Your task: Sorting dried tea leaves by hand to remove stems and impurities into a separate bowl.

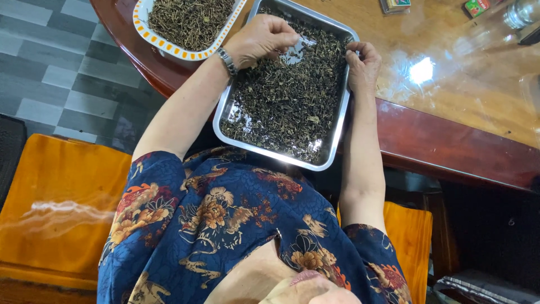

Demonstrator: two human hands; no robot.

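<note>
Two hands work the far end. The patterned bowl (163, 44) sits at 10 o'clock from the left hand (261, 39), which is nearer it and pinches dried leaves (281, 101). The steel tray (270, 153) runs 7-to-1, and the right hand (363, 65) curls on its 2 o'clock rim.

Metal tray (336, 130): silver, reflective. Dried leaves (287, 95) in the tray: dark brown to black-green, with a few pale flecks. Plate (169, 46): white with an orange dashed rim band; its contents are olive-brown. Counter (467, 84): glossy honey-amber top, dark red-brown edge. Garment (225, 214): deep blue with orange, red and tan floral print. Bracelet (227, 60): silver. Seat cushions (56, 197): orange. Floor (67, 73): grey tiles in alternating light and dark rectangles.
</note>
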